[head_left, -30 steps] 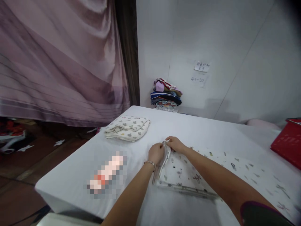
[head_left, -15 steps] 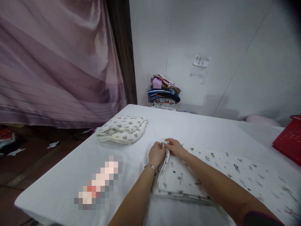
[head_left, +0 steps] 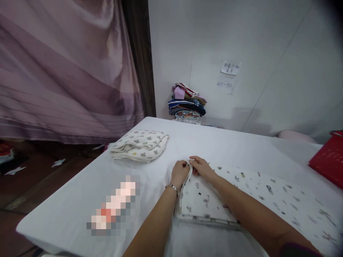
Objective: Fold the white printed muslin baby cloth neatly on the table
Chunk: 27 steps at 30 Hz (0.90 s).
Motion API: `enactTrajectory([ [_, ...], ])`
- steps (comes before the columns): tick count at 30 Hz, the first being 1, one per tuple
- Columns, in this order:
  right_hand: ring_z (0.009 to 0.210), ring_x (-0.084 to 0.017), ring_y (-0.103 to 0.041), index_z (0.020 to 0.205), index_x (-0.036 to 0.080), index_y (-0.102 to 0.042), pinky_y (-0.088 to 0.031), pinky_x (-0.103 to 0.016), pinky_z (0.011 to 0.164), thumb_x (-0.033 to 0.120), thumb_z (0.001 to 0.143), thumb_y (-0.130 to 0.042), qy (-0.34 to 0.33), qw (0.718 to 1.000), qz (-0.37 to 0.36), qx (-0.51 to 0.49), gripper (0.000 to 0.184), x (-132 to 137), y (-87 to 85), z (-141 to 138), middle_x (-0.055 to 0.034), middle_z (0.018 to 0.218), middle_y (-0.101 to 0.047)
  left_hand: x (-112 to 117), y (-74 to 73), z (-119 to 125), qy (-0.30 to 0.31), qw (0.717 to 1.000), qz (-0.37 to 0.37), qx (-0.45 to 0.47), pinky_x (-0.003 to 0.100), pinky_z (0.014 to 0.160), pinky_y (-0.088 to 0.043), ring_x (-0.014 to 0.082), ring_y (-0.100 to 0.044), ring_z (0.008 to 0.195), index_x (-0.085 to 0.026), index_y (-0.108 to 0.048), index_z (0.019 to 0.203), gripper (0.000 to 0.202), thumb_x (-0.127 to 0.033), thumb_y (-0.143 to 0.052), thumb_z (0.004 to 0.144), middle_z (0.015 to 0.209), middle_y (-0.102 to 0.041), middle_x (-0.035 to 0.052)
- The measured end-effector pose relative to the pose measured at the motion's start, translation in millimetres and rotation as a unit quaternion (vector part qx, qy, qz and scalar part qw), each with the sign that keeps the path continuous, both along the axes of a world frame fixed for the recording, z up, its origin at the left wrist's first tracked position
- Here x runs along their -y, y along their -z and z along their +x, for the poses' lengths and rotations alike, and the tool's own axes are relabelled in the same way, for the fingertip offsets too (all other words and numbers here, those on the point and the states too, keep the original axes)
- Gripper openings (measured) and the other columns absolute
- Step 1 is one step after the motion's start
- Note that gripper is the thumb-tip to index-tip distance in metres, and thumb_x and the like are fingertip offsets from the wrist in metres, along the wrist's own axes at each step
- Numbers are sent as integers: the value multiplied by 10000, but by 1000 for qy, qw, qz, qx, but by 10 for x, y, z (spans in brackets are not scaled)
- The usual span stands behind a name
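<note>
On the white counter [head_left: 80, 200], a folded mouse-print blanket [head_left: 140, 144] lay at the left, well apart from the hands. The left hand [head_left: 180, 172] and right hand [head_left: 201, 167] met at the far corner of the printed cloth [head_left: 206, 203], each grip closed in a pinch on its layered edge. The cloth's left part lay doubled into a flat panel, while its right part stretched unfolded toward the red object [head_left: 328, 159]; the folding appeared begun but far from complete.
</note>
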State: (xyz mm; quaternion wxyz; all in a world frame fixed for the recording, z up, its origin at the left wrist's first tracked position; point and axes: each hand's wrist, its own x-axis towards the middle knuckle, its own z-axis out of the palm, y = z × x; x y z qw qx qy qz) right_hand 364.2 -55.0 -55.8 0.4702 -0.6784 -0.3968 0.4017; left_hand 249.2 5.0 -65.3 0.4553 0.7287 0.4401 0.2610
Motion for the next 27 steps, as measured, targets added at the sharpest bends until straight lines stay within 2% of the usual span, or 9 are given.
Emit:
enactTrajectory([
  [2,453,-108,-507,1107,168,-523,-410,-214,423,415,838,-432,10,1000,8,20,377,10,15,19,35,557,-538,2,-6,-5,0,1000,0,5,239,563,-347,136,-530,629,-181,-588,643,115,-255,-516,693,660,-623,13],
  [4,551,-132,-548,1108,175,-532,-449,-250,498,409,840,-406,33,994,44,96,377,50,5,71,-1,667,-587,-6,-3,-13,-1,1000,-3,10,236,556,-346,133,-528,615,-183,-583,649,113,-248,-504,698,648,-620,8],
  [6,763,-171,-583,1110,187,-547,-479,-305,669,380,839,-401,42,968,94,229,364,131,-20,162,-52,869,-624,-19,5,-20,-7,1000,-5,15,233,556,-349,132,-532,617,-184,-583,662,104,-239,-502,698,656,-625,5],
  [8,1005,-207,-531,1148,190,-543,-418,-362,871,352,846,-392,23,924,109,367,375,250,-27,287,-90,1090,-589,-30,14,-24,-13,1000,-6,22,232,562,-355,132,-538,624,-187,-586,678,100,-238,-503,701,669,-633,3],
  [11,1190,-247,-411,1232,170,-502,-255,-449,1016,383,872,-369,-1,865,24,502,438,464,57,501,-117,1247,-518,-46,23,-23,-28,999,-4,33,235,583,-365,133,-542,637,-189,-582,675,99,-230,-497,704,673,-632,2],
  [13,1224,-260,-382,1266,164,-476,-198,-484,1033,440,885,-347,-1,840,-43,540,488,590,169,628,-123,1277,-503,-66,32,-22,-41,998,-4,41,238,596,-371,132,-540,638,-188,-584,676,95,-221,-497,700,673,-629,1],
  [15,1239,-253,-369,1291,172,-453,-186,-478,1037,475,894,-315,3,825,-74,560,519,676,283,719,-117,1299,-489,-95,48,-20,-52,997,-7,48,239,600,-378,132,-539,637,-185,-586,677,88,-217,-506,692,674,-628,3],
  [20,1246,-236,-359,1312,185,-432,-194,-457,1033,501,903,-267,3,819,-69,570,543,710,403,780,-107,1315,-477,-149,94,-11,-74,995,-18,69,234,606,-403,129,-541,645,-168,-578,693,90,-205,-496,691,684,-622,11],
  [27,1241,-242,-362,1313,187,-434,-185,-471,1031,489,902,-281,1,828,-67,557,532,683,388,772,-109,1313,-478,-73,47,-11,-29,995,-34,91,223,611,-419,113,-537,632,-169,-569,710,81,-189,-504,666,671,-609,-12],
])
